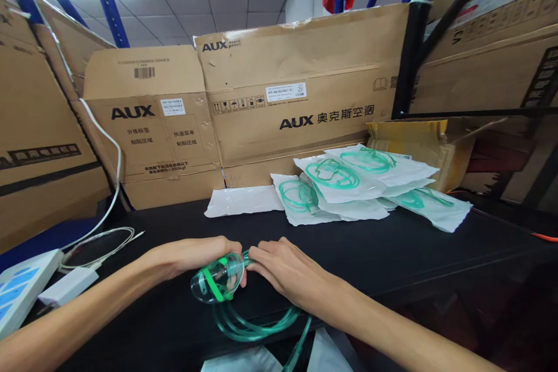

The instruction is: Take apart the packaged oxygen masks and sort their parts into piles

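Observation:
A clear oxygen mask (213, 285) with a bright green strap lies tilted near the front of the black table. My left hand (222, 253) is closed round its far side, the fingers partly hidden behind the clear shell. At the mask's right end, my right hand (283, 270) pinches the green tubing with bent fingers. Loops of this green tubing (250, 334) hang below both hands, and one end runs down toward the front edge. White packaging (248, 360) shows at the bottom of the view, below the tubing.
Several white and clear packets (340, 180) with coiled green tubing are piled at the back right. A flat white packet (244, 200) lies beside them. On the left are a power strip (30, 285), a white adapter (70, 286) and cables. Cardboard boxes (296, 81) wall the back.

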Tool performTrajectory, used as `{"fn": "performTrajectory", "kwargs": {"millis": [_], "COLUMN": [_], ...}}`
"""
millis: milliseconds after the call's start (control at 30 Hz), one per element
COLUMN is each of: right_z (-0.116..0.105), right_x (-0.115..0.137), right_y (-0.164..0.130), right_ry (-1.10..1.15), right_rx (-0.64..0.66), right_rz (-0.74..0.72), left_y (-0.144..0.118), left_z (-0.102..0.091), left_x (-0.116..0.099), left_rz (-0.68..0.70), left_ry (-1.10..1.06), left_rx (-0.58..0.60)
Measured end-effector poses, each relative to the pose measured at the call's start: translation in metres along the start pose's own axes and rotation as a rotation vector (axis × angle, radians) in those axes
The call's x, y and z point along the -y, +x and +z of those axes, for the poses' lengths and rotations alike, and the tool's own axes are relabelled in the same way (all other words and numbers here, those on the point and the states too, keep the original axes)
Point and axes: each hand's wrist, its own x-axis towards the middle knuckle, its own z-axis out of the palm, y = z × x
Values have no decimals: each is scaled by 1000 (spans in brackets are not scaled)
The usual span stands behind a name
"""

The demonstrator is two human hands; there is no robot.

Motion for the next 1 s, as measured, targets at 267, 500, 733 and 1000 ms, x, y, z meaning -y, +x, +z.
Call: {"fn": "performTrajectory", "kwargs": {"millis": [267, 500, 733, 1000], "right_z": [2, 10, 7, 6], "right_x": [3, 0, 1, 1], "right_y": [0, -1, 3, 4], "right_ry": [-60, -2, 61, 83], "right_rx": [21, 33, 117, 124], "right_rz": [26, 67, 82, 58], "left_y": [-2, -8, -17, -20], "left_z": [4, 15, 28, 49], "left_x": [-3, 5, 40, 30], "left_rz": [142, 201, 346, 210], "left_ry": [156, 350, 787, 881], "left_rx": [-17, -138, -361, -538]}}
